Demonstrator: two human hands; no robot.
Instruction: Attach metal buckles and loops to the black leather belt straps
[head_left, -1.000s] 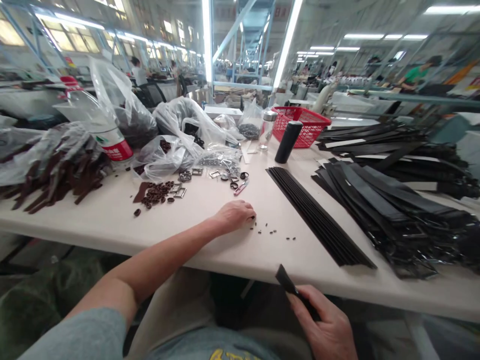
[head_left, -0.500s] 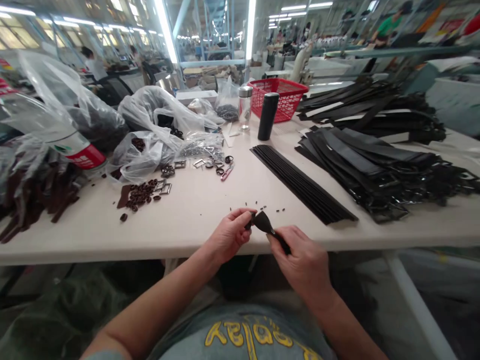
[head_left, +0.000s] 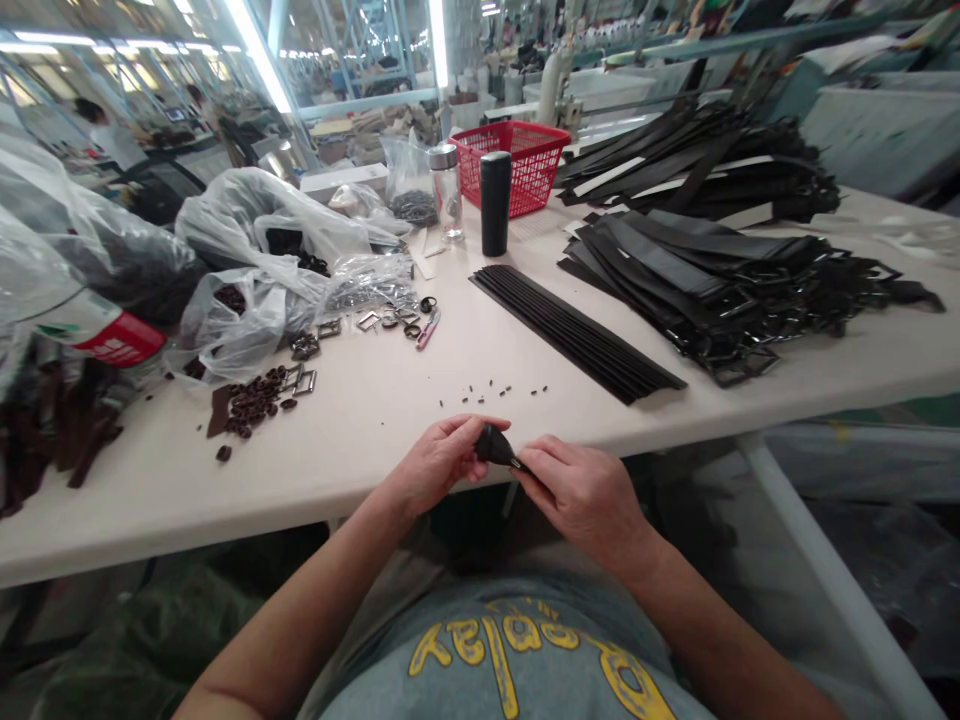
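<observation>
Both my hands are closed on a black strap just over the front edge of the table. My left hand pinches its wide end between thumb and fingers. My right hand grips the narrow part, where a small shiny metal piece shows beside the fingertips; the rest of the strap is hidden in the palm. Small dark metal bits are scattered on the table beyond my hands. A row of black strips lies side by side to their right.
Piled black straps with buckles cover the right side. Brown loops, metal buckles, plastic bags and a pink-handled tool lie to the left. A black flask, glass bottle and red basket stand behind.
The view has turned right and tilted down. The strap's wide end, earlier flared between my hands with a gap to the left fingers, is now curved over against my left fingers.
</observation>
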